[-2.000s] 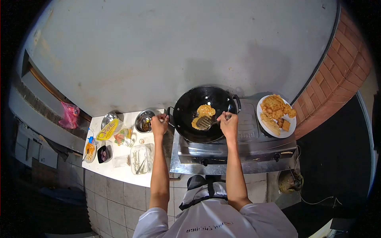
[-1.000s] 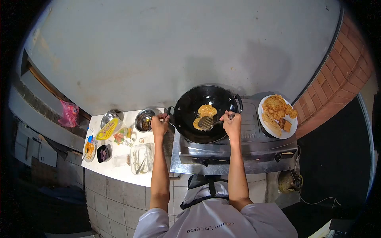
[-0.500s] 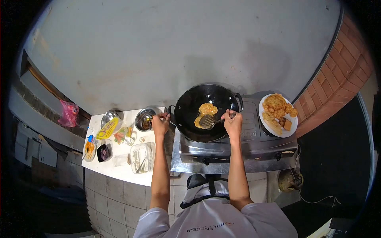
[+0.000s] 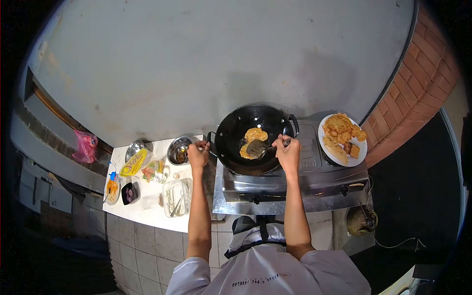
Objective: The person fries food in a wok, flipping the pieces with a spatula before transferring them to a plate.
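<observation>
A black wok (image 4: 246, 120) stands on the steel gas stove (image 4: 314, 179). Yellow fried batter pieces (image 4: 255, 134) lie in its middle. My right hand (image 4: 286, 153) grips the handle of a slotted spatula (image 4: 257, 147), whose blade rests over the front piece in the wok. My left hand (image 4: 197, 154) is closed on the wok's left handle (image 4: 211, 142).
A white plate (image 4: 361, 157) of fried pieces sits on the stove's right side. Left of the stove, a white counter (image 4: 147, 214) holds two steel bowls (image 4: 178, 150), a yellow packet (image 4: 133, 162), a clear container (image 4: 175, 196) and small dishes. A brick wall (image 4: 423, 88) rises at the right.
The spatula blade has shifted slightly up and right over the food in the wok. Both hands keep their grips; the view has moved a little.
</observation>
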Demonstrator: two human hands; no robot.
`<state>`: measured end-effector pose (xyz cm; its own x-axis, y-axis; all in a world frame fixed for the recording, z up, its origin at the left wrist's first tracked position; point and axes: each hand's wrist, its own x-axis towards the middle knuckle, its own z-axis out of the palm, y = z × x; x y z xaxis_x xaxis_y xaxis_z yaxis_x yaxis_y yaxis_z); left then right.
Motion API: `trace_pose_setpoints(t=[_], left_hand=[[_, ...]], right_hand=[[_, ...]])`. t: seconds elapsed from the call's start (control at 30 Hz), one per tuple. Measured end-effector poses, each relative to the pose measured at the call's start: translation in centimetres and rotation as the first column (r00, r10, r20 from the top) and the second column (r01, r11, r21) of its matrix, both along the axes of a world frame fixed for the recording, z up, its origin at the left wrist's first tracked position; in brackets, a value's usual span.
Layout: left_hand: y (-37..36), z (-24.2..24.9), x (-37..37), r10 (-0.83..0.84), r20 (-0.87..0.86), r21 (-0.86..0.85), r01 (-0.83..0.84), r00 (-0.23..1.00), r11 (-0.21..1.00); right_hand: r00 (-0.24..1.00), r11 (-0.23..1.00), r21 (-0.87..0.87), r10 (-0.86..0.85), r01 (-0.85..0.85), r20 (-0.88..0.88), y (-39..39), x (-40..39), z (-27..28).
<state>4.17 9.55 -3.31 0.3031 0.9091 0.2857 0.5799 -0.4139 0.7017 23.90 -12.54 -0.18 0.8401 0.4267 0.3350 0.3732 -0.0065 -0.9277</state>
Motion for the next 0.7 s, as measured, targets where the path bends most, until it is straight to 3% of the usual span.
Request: trace_pose_setpoints(t=[0.07,0.2,0.33,0.63,0.7], left_hand=[[0.0,0.0,0.0,-0.001,0.004,0.005,0.001,1.0,1.0],[-0.5,0.4,0.1,0.021,-0.003,0.028,-0.021,1.0,0.999],[-0.8,0.9,0.1,0.02,-0.01,-0.011,-0.02,1.0,1.0],[-0.1,-0.3,-0.1,-0.011,0.008,0.086,0.01,1.0,0.996],[-0.3,0.1,-0.1,-0.008,-0.001,0.032,0.008,1.0,0.999]], right_hand=[[0.995,0.996,-0.064,0.051,-0.057,-0.091,-0.2,-0.7,0.9],[0.993,0.996,-0.047,0.065,-0.069,-0.095,0.2,-0.9,-0.4],[0.998,0.998,-0.036,0.042,-0.043,-0.044,0.5,-1.0,-1.2],[1.0,0.998,-0.056,0.021,-0.022,-0.017,0.6,-1.1,-1.0],[1.0,0.998,-0.054,0.025,-0.026,-0.017,0.5,-0.9,-1.0]])
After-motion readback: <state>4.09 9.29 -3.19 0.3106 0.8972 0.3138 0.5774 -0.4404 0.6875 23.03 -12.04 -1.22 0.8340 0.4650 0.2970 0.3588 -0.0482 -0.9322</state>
